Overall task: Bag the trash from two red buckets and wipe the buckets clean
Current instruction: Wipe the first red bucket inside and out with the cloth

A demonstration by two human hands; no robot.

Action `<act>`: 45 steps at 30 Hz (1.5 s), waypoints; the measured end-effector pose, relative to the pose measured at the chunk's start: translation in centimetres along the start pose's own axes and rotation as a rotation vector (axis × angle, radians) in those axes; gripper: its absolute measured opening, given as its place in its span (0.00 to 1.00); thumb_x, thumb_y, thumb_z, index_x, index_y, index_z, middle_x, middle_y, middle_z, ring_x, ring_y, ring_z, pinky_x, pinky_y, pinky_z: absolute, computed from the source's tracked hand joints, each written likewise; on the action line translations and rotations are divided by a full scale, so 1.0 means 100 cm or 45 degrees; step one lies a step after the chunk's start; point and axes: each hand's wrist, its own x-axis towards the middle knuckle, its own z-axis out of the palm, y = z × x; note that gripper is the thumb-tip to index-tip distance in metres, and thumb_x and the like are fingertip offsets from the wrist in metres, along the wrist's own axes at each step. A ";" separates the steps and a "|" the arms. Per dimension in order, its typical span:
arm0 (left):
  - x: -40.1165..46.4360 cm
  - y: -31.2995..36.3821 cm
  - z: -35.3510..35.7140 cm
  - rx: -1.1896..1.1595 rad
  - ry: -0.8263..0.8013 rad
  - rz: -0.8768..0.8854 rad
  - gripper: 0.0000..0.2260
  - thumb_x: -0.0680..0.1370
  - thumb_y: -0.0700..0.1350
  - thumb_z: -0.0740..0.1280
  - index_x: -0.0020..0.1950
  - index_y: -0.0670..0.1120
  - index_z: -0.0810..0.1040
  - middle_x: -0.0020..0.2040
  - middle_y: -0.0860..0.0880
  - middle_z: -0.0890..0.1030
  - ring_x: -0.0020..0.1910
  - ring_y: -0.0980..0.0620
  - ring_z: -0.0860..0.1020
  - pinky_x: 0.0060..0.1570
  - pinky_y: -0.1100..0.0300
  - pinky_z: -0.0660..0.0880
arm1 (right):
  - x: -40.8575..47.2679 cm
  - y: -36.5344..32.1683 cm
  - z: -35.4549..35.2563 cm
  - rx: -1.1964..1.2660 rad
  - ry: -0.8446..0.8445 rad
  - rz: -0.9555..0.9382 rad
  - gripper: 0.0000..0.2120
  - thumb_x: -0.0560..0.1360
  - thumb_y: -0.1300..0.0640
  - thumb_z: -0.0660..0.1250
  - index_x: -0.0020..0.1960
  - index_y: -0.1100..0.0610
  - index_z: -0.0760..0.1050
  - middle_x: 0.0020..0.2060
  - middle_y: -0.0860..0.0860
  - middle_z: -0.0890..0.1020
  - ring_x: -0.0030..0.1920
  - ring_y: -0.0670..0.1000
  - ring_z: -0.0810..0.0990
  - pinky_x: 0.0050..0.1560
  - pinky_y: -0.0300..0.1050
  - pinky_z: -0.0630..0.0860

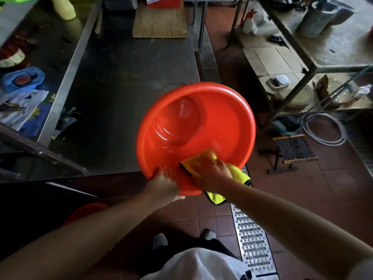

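Red bucket point(201, 126), centre frame, tilted over table edge point(121, 172): looks light, rigid, glossy-slick plastic; left hand point(163, 182) grips near rim, the best hold, while right hand point(212, 174) presses yellow cloth point(203, 158) inside.

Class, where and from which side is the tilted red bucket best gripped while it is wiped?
Grip the red bucket by its rolled near rim, from below left, as the left hand does: the right hand and yellow cloth need the interior.

left hand point(163, 181) gripping, right hand point(212, 174) pressing
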 end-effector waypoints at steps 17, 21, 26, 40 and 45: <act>0.016 0.015 -0.009 0.063 0.114 0.020 0.32 0.64 0.70 0.71 0.39 0.39 0.85 0.38 0.36 0.83 0.38 0.37 0.82 0.45 0.44 0.79 | 0.062 0.015 -0.002 0.070 -0.101 0.187 0.24 0.84 0.51 0.52 0.79 0.51 0.58 0.79 0.57 0.59 0.78 0.61 0.57 0.75 0.63 0.56; 0.018 0.014 -0.013 0.094 0.105 0.033 0.28 0.65 0.67 0.71 0.39 0.40 0.85 0.37 0.37 0.83 0.38 0.37 0.82 0.42 0.44 0.80 | 0.060 -0.026 0.005 0.341 -0.111 -0.078 0.25 0.84 0.47 0.51 0.80 0.49 0.55 0.77 0.55 0.63 0.75 0.59 0.65 0.68 0.61 0.68; 0.013 0.016 -0.006 0.223 0.016 0.081 0.18 0.71 0.48 0.61 0.47 0.37 0.85 0.43 0.36 0.84 0.41 0.36 0.83 0.44 0.44 0.80 | 0.094 0.028 0.004 0.367 0.001 0.259 0.23 0.81 0.49 0.58 0.75 0.52 0.67 0.74 0.58 0.67 0.73 0.64 0.64 0.73 0.59 0.63; 0.020 0.029 0.008 0.142 0.062 -0.003 0.30 0.71 0.65 0.66 0.50 0.38 0.84 0.46 0.35 0.84 0.44 0.36 0.84 0.43 0.45 0.81 | 0.169 0.008 0.028 0.276 0.040 0.189 0.21 0.82 0.53 0.54 0.74 0.53 0.67 0.75 0.54 0.65 0.77 0.59 0.56 0.75 0.64 0.53; 0.016 0.021 0.002 0.137 0.012 0.011 0.18 0.70 0.53 0.67 0.45 0.39 0.86 0.43 0.36 0.84 0.42 0.36 0.84 0.42 0.45 0.81 | 0.135 -0.014 0.032 0.333 0.077 0.104 0.23 0.84 0.47 0.52 0.77 0.50 0.63 0.76 0.50 0.65 0.78 0.55 0.56 0.70 0.63 0.61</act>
